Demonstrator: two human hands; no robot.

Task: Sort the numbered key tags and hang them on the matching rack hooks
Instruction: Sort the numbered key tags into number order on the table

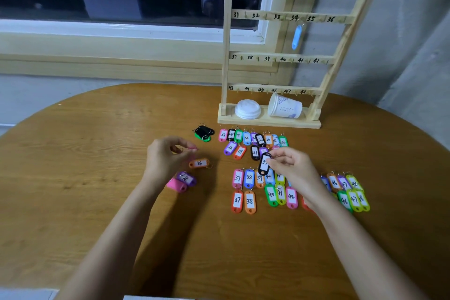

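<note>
The right grip (289, 168) was found closed in a pinch on a black key tag (264, 164), taken at its upper part between thumb and fingertips. The tag was held tilted, just left of the grip, above the rows of tags (248, 178) laid out on the table (97, 202). Its number was partly covered and could not be read in full. The left grip (163, 158) was curled on a pink item (192, 148), thin and seen edge-on; its kind could not be told. An orange tag (199, 163) lay just beside that grip. One blue tag (296, 36) was hung on the wooden rack (275, 58), under the rail numbered 31 to 36.
</note>
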